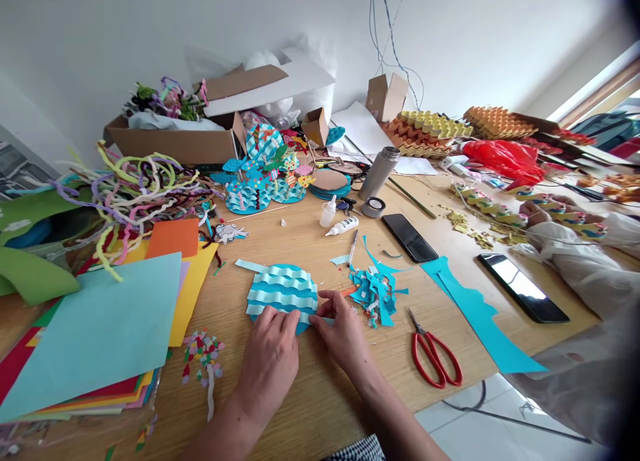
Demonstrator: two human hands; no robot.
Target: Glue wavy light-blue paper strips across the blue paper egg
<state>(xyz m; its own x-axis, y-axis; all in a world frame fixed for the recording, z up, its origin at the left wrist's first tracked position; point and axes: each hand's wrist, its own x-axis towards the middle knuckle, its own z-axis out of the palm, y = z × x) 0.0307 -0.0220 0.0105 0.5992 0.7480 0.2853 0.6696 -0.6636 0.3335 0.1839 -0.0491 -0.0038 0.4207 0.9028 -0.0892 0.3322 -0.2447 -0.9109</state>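
A round blue paper disc [280, 286] lies on the table in front of me, with wavy light-blue paper strips across it in rows. Bent fingers of my left hand [273, 351] press down on the lowest paper strip at the disc's lower edge. At the disc's right edge my right hand [343, 331] pinches the same strip, whose loose end [327, 321] sticks out past the fingers. Part of the disc's lower edge is hidden by my hands. Another strip end [250, 266] juts out at the upper left.
Red-handled scissors [436, 358], blue paper scraps [377, 291] and a phone [410, 238] lie to the right. Glue bottles [343, 226] and a grey flask [380, 171] stand or lie behind. Coloured paper sheets [110, 328] cover the left. Another person's hand [537, 214] is at far right.
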